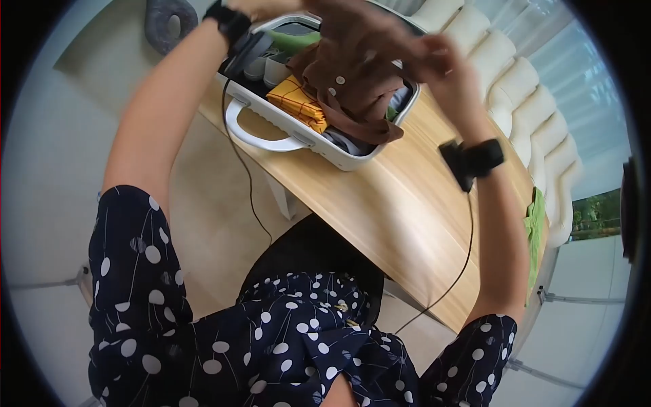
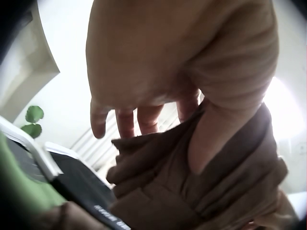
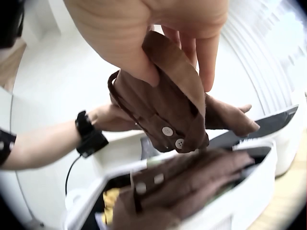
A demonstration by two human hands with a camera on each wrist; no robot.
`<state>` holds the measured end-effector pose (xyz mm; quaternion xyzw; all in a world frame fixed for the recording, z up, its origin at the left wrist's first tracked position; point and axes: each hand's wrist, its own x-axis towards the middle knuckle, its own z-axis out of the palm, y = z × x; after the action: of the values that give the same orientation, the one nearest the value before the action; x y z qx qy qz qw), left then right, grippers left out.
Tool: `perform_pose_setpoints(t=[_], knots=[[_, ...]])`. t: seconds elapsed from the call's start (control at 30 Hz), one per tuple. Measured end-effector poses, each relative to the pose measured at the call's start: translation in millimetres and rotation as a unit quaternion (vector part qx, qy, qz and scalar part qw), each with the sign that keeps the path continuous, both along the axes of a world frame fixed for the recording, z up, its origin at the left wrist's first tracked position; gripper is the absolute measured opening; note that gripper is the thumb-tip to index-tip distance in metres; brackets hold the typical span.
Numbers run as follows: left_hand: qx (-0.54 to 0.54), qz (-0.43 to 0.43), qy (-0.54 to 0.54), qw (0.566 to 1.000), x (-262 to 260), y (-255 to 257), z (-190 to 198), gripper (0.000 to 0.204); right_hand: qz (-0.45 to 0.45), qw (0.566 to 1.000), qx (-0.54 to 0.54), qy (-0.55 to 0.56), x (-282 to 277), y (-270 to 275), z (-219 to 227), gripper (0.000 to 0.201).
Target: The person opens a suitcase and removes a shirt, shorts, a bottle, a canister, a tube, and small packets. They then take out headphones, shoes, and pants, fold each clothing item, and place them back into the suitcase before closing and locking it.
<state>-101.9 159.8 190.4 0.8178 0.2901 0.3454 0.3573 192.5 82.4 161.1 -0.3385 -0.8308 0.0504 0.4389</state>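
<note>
A brown garment (image 1: 359, 81) with white buttons and a strap hangs bunched over an open white suitcase (image 1: 349, 161). My left hand (image 2: 172, 52) pinches its gathered cloth, thumb in front and fingers behind. From the other side my right hand (image 3: 158, 21) grips the garment by a strap-like band, just above two buttons. Both hands are raised over the case, the right one blurred in the head view. Part of the brown cloth droops across the case's near rim. Inside, a folded yellow cloth (image 1: 298, 102) lies beside it, with green cloth (image 1: 291, 42) farther back.
The suitcase stands on a wooden table (image 1: 407, 203), its white handle (image 1: 271, 144) toward me. Cables trail from both wrist cameras. A grey neck pillow (image 1: 168, 27) lies at the upper left. Green cloth (image 1: 536, 220) hangs at the table's right edge, near a cream cushioned seat (image 1: 515, 85).
</note>
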Motion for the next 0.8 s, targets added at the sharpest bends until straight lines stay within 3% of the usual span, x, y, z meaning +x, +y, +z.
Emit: perform_pose_setpoints(t=[0.03,0.07,0.1,0.2,0.33,0.57,0.67,0.73,0.8], knots=[[0.007,-0.012,0.053,0.999,-16.1,5.1,-32.7,0.016,0.012,0.999,-0.008,-0.030,-12.7,-13.4,-16.0,0.027],[-0.004,-0.082,0.164,0.983,-22.4,8.4,-41.0,0.016,0.024,0.997,-0.035,-0.068,-18.4,-29.7,-26.5,0.026],[-0.039,-0.083,0.179,0.980,-24.1,3.1,-54.6,0.017,0.037,0.992,-0.061,-0.107,-24.1,-42.2,-35.3,0.025],[0.002,-0.037,0.199,0.979,-21.7,-24.5,-56.4,0.022,0.036,0.976,-0.055,-0.209,-34.6,-60.9,-39.3,0.029],[0.034,-0.036,0.201,0.978,-32.8,-28.1,-59.1,0.022,0.045,0.977,0.005,-0.209,-36.5,-60.6,-34.7,0.026],[0.009,-0.010,0.210,0.978,-40.8,-42.7,-65.9,0.021,0.061,0.963,-0.018,-0.263,-39.3,-71.9,-35.1,0.022],[-0.043,-0.006,0.212,0.976,-46.3,-49.3,-63.4,0.017,0.079,0.962,-0.070,-0.254,-40.5,-72.8,-34.7,0.023],[-0.004,0.019,0.247,0.969,-50.0,-51.3,-57.0,0.017,0.133,0.953,-0.175,-0.209,-37.3,-70.8,-26.3,0.025],[0.060,0.045,0.236,0.969,-35.4,-64.4,-53.3,0.020,0.135,0.955,-0.177,-0.197,-33.0,-64.5,-18.5,0.027]])
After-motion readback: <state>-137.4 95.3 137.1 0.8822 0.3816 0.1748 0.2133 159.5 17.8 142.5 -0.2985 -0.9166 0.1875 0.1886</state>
